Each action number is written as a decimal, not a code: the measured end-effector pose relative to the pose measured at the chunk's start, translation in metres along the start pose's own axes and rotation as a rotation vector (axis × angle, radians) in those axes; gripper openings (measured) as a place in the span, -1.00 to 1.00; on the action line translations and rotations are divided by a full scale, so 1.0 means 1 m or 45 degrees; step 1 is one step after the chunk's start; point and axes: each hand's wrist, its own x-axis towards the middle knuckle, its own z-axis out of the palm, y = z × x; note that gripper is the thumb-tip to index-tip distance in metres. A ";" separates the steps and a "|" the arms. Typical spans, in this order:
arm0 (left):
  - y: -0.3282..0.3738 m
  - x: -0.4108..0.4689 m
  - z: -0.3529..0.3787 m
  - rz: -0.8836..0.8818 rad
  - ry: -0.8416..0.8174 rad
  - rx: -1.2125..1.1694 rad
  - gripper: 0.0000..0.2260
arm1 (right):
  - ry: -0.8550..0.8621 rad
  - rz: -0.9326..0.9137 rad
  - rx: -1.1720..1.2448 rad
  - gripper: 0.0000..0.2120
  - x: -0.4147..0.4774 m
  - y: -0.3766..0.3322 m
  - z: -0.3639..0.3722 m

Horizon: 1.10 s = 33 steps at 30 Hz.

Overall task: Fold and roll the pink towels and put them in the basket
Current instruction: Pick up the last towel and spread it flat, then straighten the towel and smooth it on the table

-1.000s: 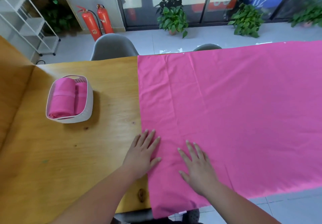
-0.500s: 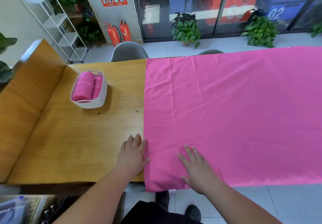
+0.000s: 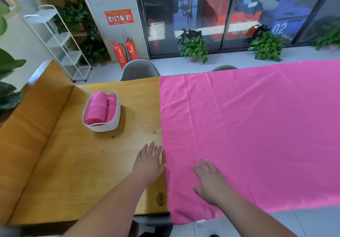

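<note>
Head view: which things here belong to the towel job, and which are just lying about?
Job: spread pink towel, white basket, rolled towels inside it, left hand flat on the table by the towel's edge, right hand flat on the towel.
Lying about: fire extinguishers, potted plants, grey chair, white shelf rack.

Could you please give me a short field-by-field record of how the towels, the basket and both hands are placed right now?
pink towel: spread flat and unfolded over the right part of the table, near edge hanging over
basket: white, on the table's left part, apart from the pink towel
rolled towels: two, side by side in the basket
left hand: open, flat on the wood beside the pink towel's left edge
right hand: open, palm down on the pink towel near its near left corner
progress: folding of this towel not yet begun
</note>
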 end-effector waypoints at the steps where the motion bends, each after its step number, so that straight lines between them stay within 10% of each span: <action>1: -0.006 0.008 -0.004 0.026 -0.001 -0.011 -0.24 | -0.002 0.016 0.018 -0.19 0.007 -0.011 -0.002; 16: -0.072 0.146 -0.017 0.442 0.097 0.040 -0.25 | 0.165 0.342 0.076 -0.06 0.083 -0.144 0.025; 33: -0.087 0.163 0.002 0.395 0.135 -0.152 -0.28 | 0.346 0.452 -0.023 -0.45 0.086 -0.128 0.020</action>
